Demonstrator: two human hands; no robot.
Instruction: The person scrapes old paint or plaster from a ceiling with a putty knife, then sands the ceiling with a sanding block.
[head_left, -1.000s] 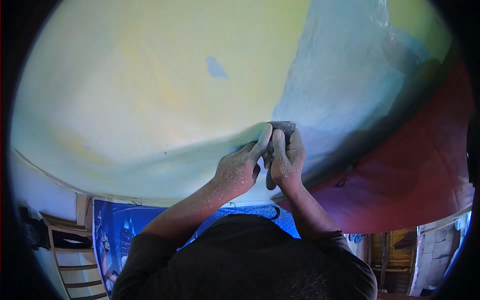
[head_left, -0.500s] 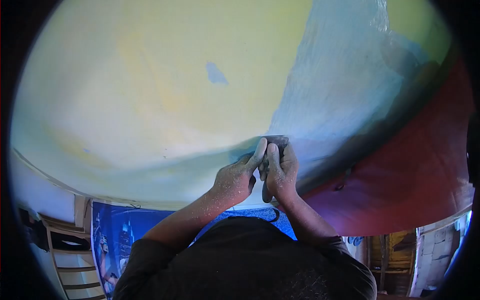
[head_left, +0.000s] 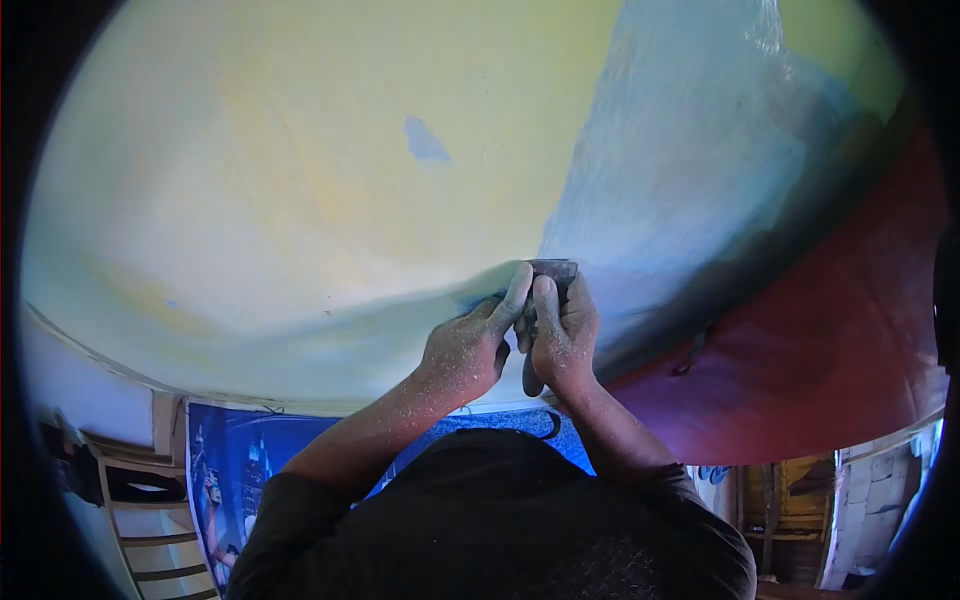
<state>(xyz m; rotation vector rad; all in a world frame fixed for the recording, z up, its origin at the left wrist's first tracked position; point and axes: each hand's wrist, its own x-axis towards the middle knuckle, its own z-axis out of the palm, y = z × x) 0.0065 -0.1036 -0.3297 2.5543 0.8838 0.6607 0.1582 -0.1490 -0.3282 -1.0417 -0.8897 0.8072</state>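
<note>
A dark scraper [head_left: 556, 269] is held against the pale wall, its flat blade edge up and its handle end showing below the fingers. My right hand [head_left: 564, 345] is closed around it, thumb lying along the tool. From the other side, my left hand [head_left: 470, 348] grips it too, with its thumb pressed near the blade. Pale dust covers both hands and the forearms. Around the blade, the yellowish coat [head_left: 400, 210] meets a bluish-grey area [head_left: 670, 170] along a ragged border. My fingers partly hide the scraper's middle.
A small bluish patch [head_left: 427, 139] shows in the yellowish coat. A dark red surface [head_left: 800, 340] lies to the right. Below left are a blue printed sheet [head_left: 245, 450] and wooden shelves [head_left: 160, 540]. Brown planks [head_left: 795, 500] stand at the lower right.
Both hands and the scraper have shifted slightly up along the wall, with the blade edge a little higher. Both grips look the same.
</note>
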